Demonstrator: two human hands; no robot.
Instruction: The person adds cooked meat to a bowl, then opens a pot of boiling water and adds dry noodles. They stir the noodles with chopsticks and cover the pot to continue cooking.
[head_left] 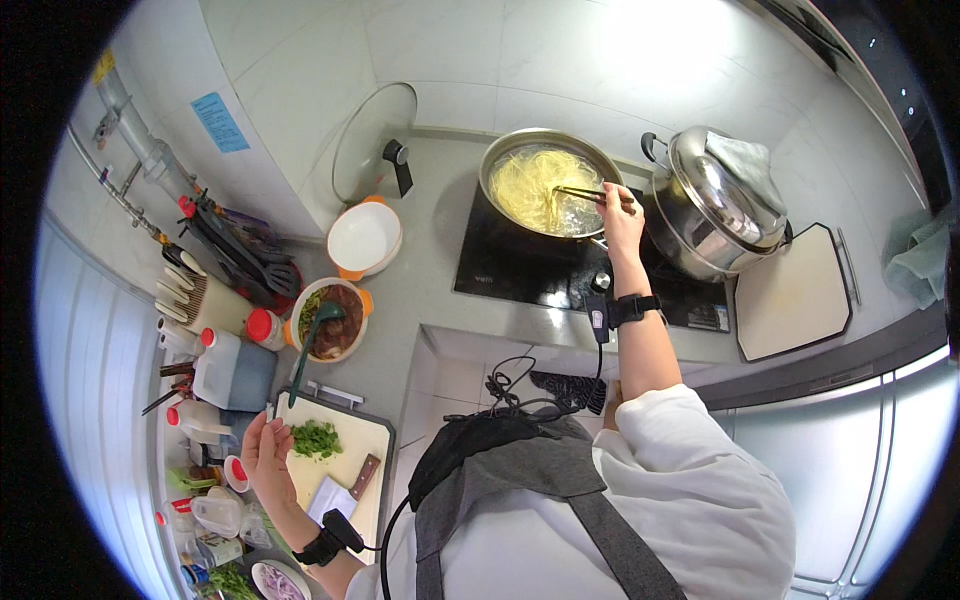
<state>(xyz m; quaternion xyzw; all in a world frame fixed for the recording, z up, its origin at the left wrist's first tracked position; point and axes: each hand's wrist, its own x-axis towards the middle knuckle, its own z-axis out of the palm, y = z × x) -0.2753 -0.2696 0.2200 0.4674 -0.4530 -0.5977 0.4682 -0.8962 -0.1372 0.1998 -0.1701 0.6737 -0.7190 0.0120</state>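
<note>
My right hand (622,215) grips a pair of dark chopsticks (578,192), their tips among the pale yellow noodles (535,178). The noodles lie in liquid in a wide steel pan (488,205) on the black cooktop (520,268). Over the left edge of the cutting board (372,432), my left hand (266,462) has its fingers curled together. A small whitish bit shows at those fingertips; I cannot make out what it is. Chopped green herbs (316,439) and a cleaver (336,494) with a brown handle lie on the board beside this hand.
A green ladle (303,362) rests in an orange-handled bowl (290,330) of brown food and greens. Behind it stand a white bowl (365,238) and a glass lid (372,140). A lidded steel pot (690,225) is right of the pan. Bottles (213,372) line the left wall.
</note>
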